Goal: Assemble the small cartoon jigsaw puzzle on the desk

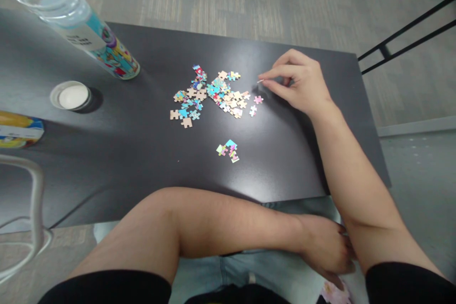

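My right hand [299, 80] is raised over the right part of the dark table, thumb and forefinger pinching a small puzzle piece [261, 81] seen nearly edge-on. Left of it lies a loose pile of puzzle pieces [219, 88], some picture side up, some showing plain backs. Two pieces, one of them a pink piece [258, 99], lie just off the pile. Closer to me is a small cluster of pieces [230, 148]. My left hand [329, 247] rests low across my lap beside my right forearm, fingers curled and partly hidden; what they hold, if anything, is unclear.
On the table's left stand a tall clear tube [96, 38] with a colourful label and a round whitish lid [73, 96]. A yellow-and-blue container [19, 129] and a white curved stand [35, 199] are at the left edge. A pink floral item [337, 292] shows below my left hand.
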